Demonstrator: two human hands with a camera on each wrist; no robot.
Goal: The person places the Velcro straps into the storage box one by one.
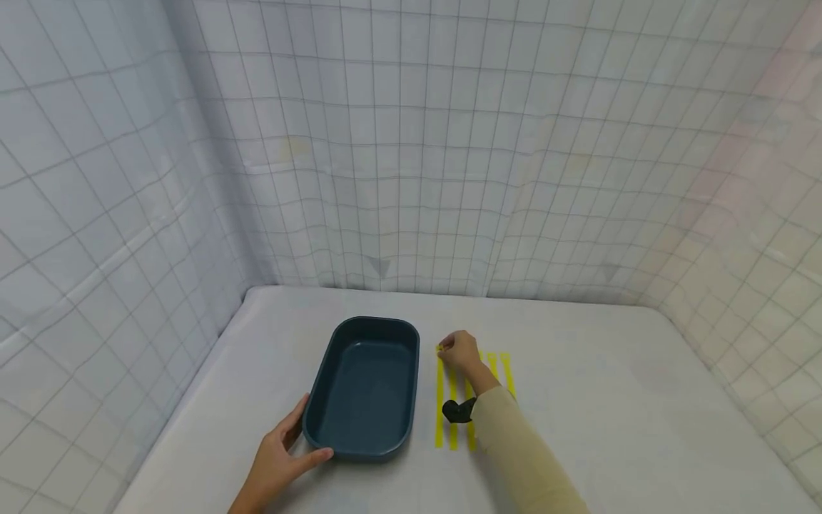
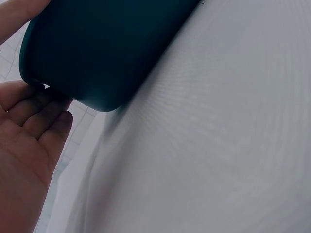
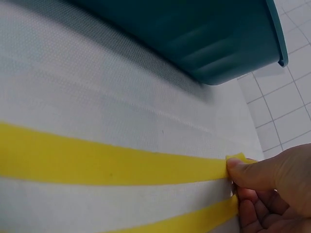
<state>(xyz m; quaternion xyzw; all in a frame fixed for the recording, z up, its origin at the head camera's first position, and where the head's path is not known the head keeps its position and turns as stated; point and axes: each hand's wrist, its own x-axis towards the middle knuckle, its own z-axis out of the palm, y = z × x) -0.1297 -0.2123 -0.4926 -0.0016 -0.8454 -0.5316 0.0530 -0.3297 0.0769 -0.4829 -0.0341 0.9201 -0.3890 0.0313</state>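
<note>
Right hand (image 1: 459, 351) pinches leftmost yellow strip (image 1: 439, 403) at far end, right of tub (image 1: 367, 396); left hand (image 1: 277, 451) clasps tub's near-left corner. Risk — neighbouring strip (image 1: 453, 407) may drag along if fingers (image 3: 249, 213) catch it.

I could pass beyond the smooth, dark blue, round-cornered rectangular tub (image 1: 367, 392), before the white grid-patterned fabric wall (image 1: 411, 200); the bare left hand (image 1: 276, 457) blocks the tub's near-left corner, the bare right hand (image 1: 460, 351) its right side.
</note>
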